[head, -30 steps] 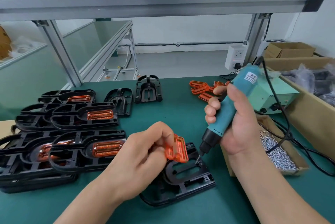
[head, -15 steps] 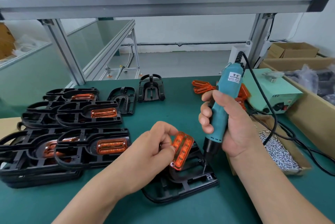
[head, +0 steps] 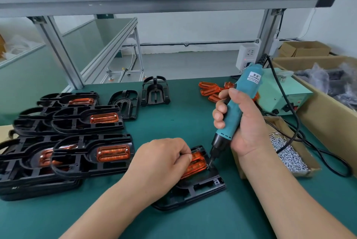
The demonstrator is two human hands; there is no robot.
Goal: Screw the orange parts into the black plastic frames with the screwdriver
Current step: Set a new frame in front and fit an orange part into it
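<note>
1. Head view, nearest: the left hand (head: pixel 162 159) curls its fingertips onto the orange part (head: pixel 196 166). It pinches the part down into the black frame (head: pixel 195 190), which lies flat on the green table (head: pixel 183 122) at 6 o'clock.
2. The orange part's long axis runs from 7 to 1 o'clock. So does the frame's, as far as the hand lets it show.
3. The right hand (head: pixel 246 124) is wrapped round the teal screwdriver (head: pixel 236 109). The tool stands tilted, cord end toward 1 o'clock. Its bit points down toward 7 o'clock and meets the part's 3 o'clock edge.
4. At 3 o'clock sits a cardboard box of screws (head: pixel 287 153). At 9 o'clock are stacked frames (head: pixel 77 153) with orange parts fitted.
5. Farthest, at 12 to 1 o'clock, lie loose orange parts (head: pixel 209 89) and a pale green control box (head: pixel 286 91).
</note>
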